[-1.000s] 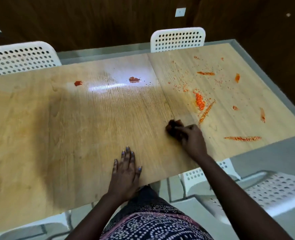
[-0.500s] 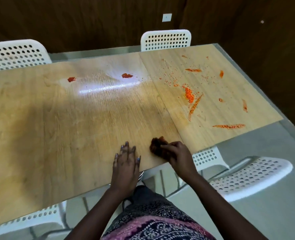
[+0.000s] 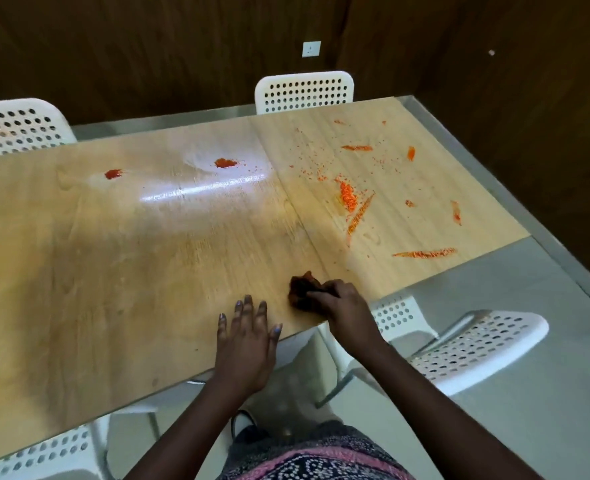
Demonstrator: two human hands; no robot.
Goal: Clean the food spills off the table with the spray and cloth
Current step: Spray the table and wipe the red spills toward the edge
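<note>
R hand grips cloth | near table edge | L hand flat

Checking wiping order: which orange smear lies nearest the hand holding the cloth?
The long horizontal streak by the table's near right edge; the other smears lie farther back from the right hand.

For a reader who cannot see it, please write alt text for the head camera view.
A person's right hand presses a dark crumpled cloth onto a wooden table near its front edge, while the left hand rests flat beside it. Orange food spills cover the table's far right part, with two red spots further left. White perforated chairs surround it.
</note>
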